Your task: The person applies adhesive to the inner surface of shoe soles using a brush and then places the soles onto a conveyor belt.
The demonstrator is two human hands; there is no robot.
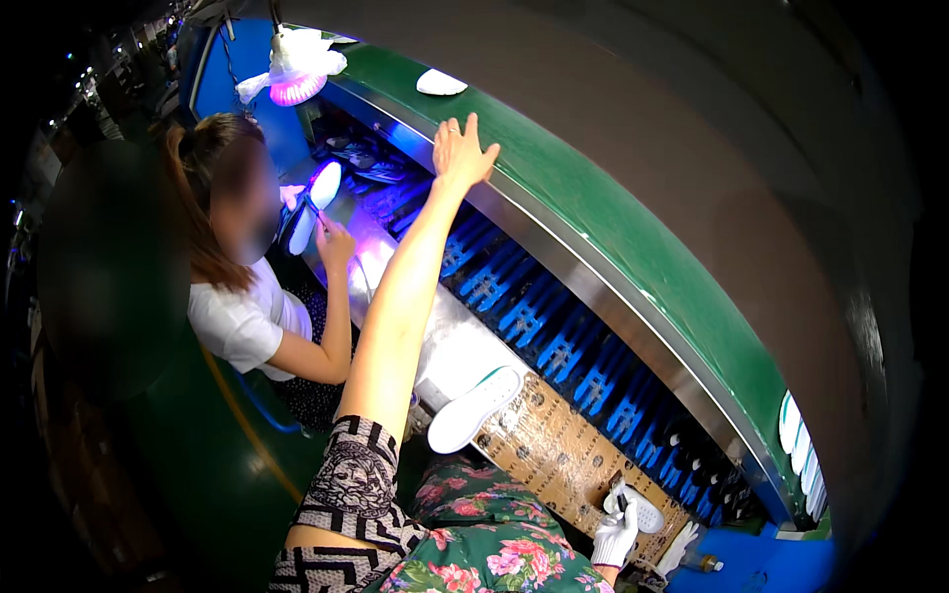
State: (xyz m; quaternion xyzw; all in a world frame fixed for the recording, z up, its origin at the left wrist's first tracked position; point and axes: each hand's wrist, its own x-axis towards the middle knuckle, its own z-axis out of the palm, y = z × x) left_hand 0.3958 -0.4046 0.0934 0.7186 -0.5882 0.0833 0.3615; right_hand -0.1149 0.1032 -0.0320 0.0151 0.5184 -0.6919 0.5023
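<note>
White sole lies on brown covering, small dark lettering and round marks repeating. Your gloved right hand, beside it, grips a dark tool, kind unclear. Your left hand spreads wide, empty, at the green belt.

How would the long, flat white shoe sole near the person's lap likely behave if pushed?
The long, flat white shoe sole lies flat, so it would probably slide rather than roll. The glossy brown covering under part of it may offer little grip. One end seems to overhang the silver metal bench, so a nudge that way might tip it off.
</note>
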